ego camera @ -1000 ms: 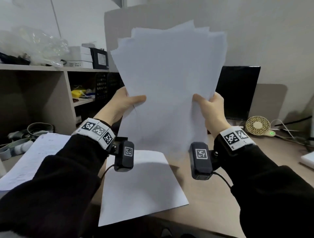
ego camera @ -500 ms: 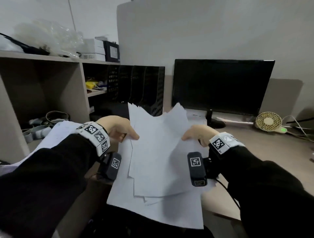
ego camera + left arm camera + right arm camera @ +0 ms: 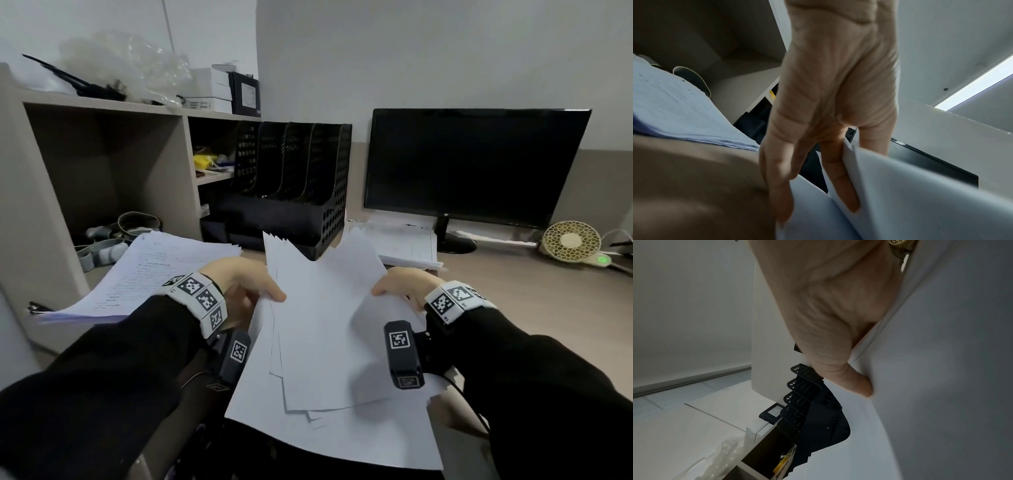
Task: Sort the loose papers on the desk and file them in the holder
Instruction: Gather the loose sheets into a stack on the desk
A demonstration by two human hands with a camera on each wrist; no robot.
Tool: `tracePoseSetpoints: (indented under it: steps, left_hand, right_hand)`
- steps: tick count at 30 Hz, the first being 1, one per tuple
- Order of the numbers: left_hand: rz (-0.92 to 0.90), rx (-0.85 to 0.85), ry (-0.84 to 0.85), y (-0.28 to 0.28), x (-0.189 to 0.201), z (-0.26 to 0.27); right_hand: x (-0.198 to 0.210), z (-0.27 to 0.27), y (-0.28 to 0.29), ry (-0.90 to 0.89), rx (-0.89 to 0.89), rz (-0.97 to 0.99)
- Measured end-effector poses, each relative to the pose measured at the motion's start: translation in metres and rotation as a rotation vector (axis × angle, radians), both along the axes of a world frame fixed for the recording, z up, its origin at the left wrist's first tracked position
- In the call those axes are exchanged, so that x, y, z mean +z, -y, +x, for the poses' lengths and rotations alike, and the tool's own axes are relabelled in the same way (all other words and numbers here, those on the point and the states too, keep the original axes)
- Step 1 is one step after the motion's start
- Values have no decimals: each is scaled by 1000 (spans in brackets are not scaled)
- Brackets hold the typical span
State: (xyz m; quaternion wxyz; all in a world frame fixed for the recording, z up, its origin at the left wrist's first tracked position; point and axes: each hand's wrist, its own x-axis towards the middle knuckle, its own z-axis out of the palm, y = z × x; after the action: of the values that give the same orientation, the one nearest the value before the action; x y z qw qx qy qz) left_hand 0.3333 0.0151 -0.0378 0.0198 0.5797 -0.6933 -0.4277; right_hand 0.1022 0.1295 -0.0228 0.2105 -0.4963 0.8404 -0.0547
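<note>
Both hands hold a fanned stack of blank white papers (image 3: 329, 329) low over the desk's front edge. My left hand (image 3: 250, 284) pinches its left side, thumb on top and fingers (image 3: 840, 178) underneath. My right hand (image 3: 400, 286) grips the right side, its thumb (image 3: 851, 381) pressed on the sheets (image 3: 941, 369). One larger white sheet (image 3: 342, 442) lies on the desk beneath the stack. The black slotted file holder (image 3: 294, 192) stands behind the papers, its slots showing no paper. A printed pile (image 3: 144, 274) lies at the left, and more papers (image 3: 404, 243) sit by the monitor foot.
A dark monitor (image 3: 472, 164) stands at the back right, with a small round fan (image 3: 570, 241) and cables beside it. A shelf unit (image 3: 102, 164) with clutter fills the left. Bare desk surface (image 3: 534, 301) shows to the right of my hands.
The stack has come down from upright in front of my face to low over the desk, tilted flatter. Both hands kept their hold and dropped with it; the holder and monitor came into view.
</note>
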Motion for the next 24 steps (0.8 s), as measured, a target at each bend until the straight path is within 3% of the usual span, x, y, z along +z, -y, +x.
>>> tracePoseSetpoints:
  steps: [4,8,15,20,24]
  left_hand:
    - [30,117,-106,6,-10,3]
    - [-11,197,-173,12,-16,5]
    - [-2,96,-305,16,-17,9]
    - [-121,60,-472,30,-6,16]
    - [-297,119,-811,36,28,3]
  right_hand:
    - [-5,-5,5,57,-30,-32]
    - [-22,-15,15,351,-111,-170]
    - [-4,-9,16,358,-109,-240]
    - [20,1,15,579,-53,-624]
    - [50,-3,12,686,15,-1016]
